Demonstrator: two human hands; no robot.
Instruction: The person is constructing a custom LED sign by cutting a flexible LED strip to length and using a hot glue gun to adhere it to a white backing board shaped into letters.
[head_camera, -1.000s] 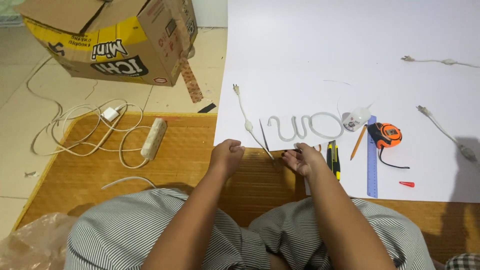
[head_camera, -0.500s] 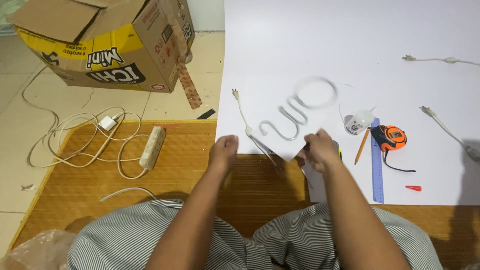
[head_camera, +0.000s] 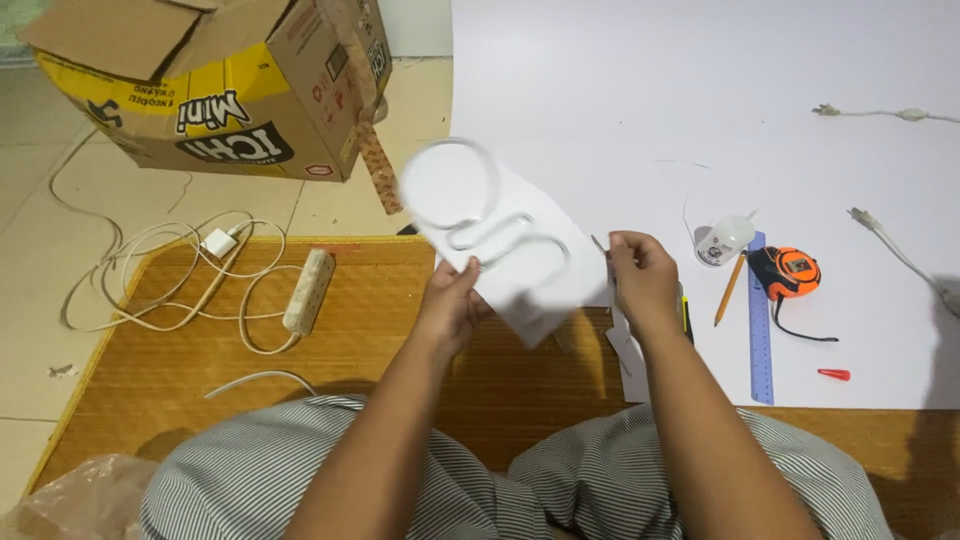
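White sheet (head_camera: 700, 110) covers the far right of the floor, lying partly over a woven mat (head_camera: 200, 380). A cardboard box (head_camera: 210, 90) sits far left, with a power strip (head_camera: 307, 291) and its looped cord nearer. Lifted off the sheet at centre is a cut white piece (head_camera: 520, 275) carrying a bent, snaking tube (head_camera: 480, 225), blurred. The left hand (head_camera: 452, 300) pinches its near edge; the right hand (head_camera: 643, 278) is closed on a thin blade-like tool, hard to identify. Judging by this, cutting out looks done; any trimming is not shown. A tape measure (head_camera: 790, 272), ruler (head_camera: 760, 320), glue bottle (head_camera: 725, 238) and pencil (head_camera: 730, 290) lie right.
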